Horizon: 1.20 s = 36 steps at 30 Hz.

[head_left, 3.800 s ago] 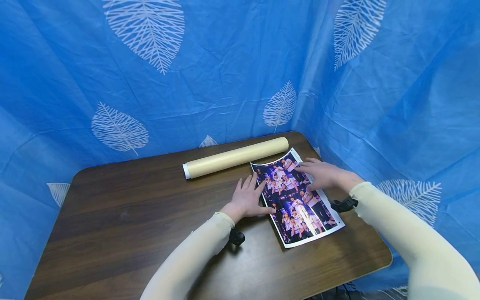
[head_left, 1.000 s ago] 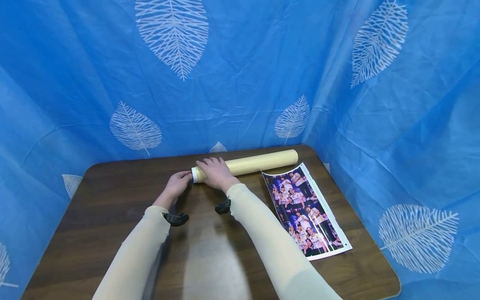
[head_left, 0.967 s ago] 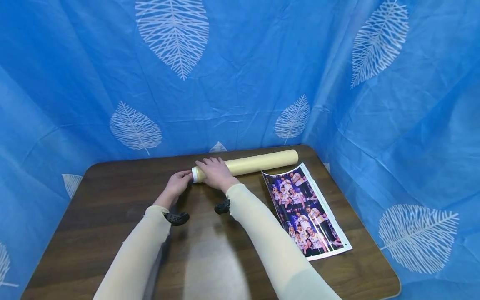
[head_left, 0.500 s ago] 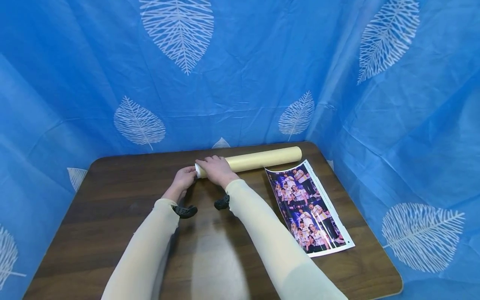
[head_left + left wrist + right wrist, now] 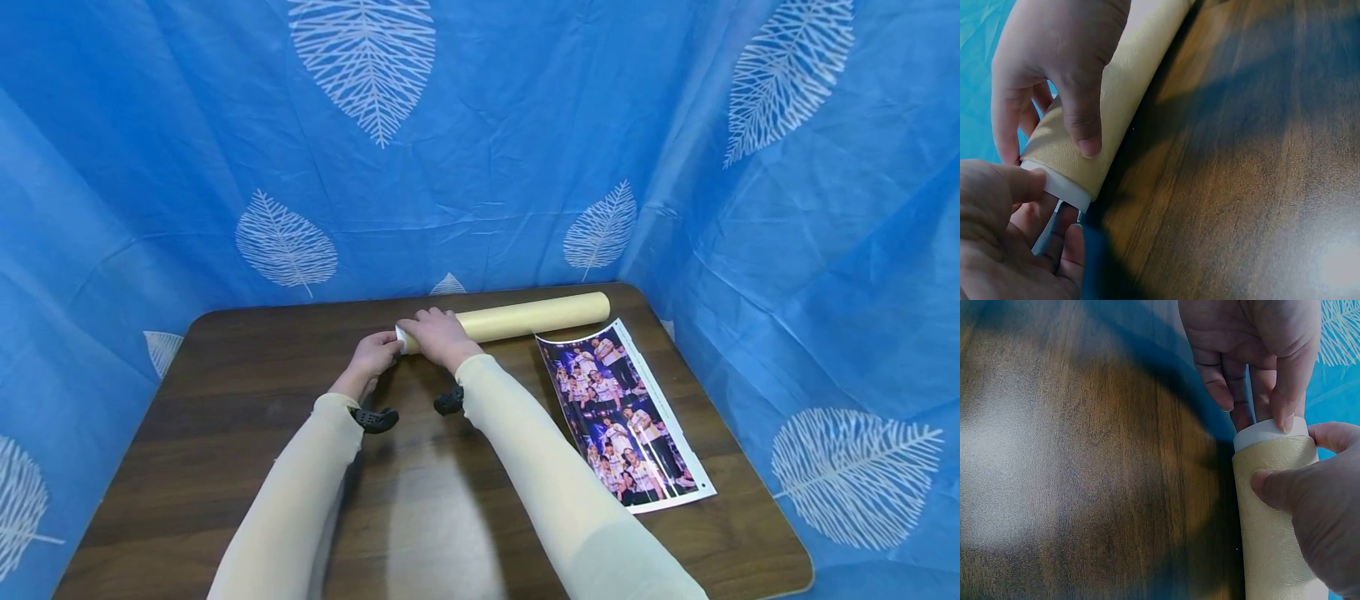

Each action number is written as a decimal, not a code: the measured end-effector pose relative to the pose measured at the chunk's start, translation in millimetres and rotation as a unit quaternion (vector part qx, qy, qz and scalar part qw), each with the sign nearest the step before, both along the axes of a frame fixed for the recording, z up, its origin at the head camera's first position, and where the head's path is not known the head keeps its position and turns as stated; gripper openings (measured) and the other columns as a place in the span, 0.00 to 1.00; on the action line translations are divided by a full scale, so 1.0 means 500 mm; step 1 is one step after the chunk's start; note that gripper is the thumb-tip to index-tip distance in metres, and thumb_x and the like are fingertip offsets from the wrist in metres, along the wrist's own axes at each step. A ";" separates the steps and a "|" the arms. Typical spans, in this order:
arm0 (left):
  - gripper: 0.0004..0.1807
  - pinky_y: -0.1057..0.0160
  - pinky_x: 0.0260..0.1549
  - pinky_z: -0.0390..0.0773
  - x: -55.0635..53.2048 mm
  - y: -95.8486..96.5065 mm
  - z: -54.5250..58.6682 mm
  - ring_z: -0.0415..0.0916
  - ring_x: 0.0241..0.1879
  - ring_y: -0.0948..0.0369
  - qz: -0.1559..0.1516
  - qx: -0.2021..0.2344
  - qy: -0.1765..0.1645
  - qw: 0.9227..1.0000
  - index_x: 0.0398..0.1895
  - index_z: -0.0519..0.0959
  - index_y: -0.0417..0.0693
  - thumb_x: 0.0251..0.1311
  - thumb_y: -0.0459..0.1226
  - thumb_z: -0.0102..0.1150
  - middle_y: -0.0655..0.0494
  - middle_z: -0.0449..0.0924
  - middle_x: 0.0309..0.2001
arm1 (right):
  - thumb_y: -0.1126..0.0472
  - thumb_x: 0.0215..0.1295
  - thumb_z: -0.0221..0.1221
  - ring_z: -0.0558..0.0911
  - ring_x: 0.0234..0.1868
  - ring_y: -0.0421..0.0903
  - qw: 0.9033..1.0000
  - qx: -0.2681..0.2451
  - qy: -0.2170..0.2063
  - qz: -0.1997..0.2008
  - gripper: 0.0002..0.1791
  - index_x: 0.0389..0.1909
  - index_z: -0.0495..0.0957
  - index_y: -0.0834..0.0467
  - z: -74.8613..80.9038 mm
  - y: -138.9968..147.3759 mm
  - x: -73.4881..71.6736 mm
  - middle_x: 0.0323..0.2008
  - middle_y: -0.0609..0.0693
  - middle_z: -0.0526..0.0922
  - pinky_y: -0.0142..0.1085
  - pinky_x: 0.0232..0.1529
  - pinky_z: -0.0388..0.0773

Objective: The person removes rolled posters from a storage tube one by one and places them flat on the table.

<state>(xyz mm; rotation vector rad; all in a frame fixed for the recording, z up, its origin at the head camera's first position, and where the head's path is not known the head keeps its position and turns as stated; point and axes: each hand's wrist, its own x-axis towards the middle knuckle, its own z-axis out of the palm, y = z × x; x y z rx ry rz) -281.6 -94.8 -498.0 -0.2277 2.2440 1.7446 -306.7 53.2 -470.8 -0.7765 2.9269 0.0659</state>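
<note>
A pale yellow, textured roll (image 5: 540,317) lies along the back of the brown table, its white inner tube (image 5: 1263,436) poking out at the left end. There my left hand (image 5: 375,354) pinches the tube's wall, thumb outside on the rim and fingers reaching into the hollow. My right hand (image 5: 442,335) grips the roll from above just behind that end; in the right wrist view its thumb presses the yellow surface. To the right, near the roll's far part, a glossy printed sheet (image 5: 626,417) with group photos and a white border lies with its upper-left corner curled up.
The dark wood-grain table (image 5: 247,400) has rounded corners. Blue curtains (image 5: 480,150) with white leaf prints stand behind it and to its right. Black straps with small devices sit on both wrists.
Both hands have left the printed sheet and gone left to the roll's white end, taking hold of it. Over the last second the hands stay there while the head view shifts slightly.
</note>
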 end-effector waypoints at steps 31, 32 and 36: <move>0.20 0.61 0.40 0.69 -0.007 -0.013 -0.007 0.68 0.45 0.52 0.040 -0.061 -0.001 0.997 0.51 0.79 0.30 0.72 0.42 0.61 0.45 0.75 0.45 | 0.58 0.82 0.48 0.71 0.65 0.51 0.999 0.033 0.011 0.018 0.31 0.80 0.56 0.35 -0.008 0.001 -0.002 0.67 0.49 0.73 0.52 0.66 0.68; 0.20 0.61 0.39 0.68 -0.007 -0.014 -0.006 0.68 0.44 0.52 0.041 -0.063 -0.001 0.997 0.50 0.80 0.31 0.71 0.43 0.62 0.46 0.74 0.44 | 0.59 0.83 0.48 0.71 0.65 0.52 0.999 0.039 0.012 0.021 0.33 0.81 0.53 0.33 -0.007 0.000 -0.001 0.67 0.49 0.73 0.52 0.67 0.68; 0.21 0.60 0.39 0.69 -0.008 -0.021 -0.006 0.67 0.44 0.52 0.035 -0.066 -0.006 0.997 0.50 0.79 0.32 0.71 0.44 0.62 0.46 0.73 0.44 | 0.61 0.82 0.48 0.71 0.64 0.53 0.998 0.055 0.007 0.031 0.38 0.81 0.45 0.28 -0.005 -0.001 0.002 0.65 0.51 0.72 0.52 0.67 0.67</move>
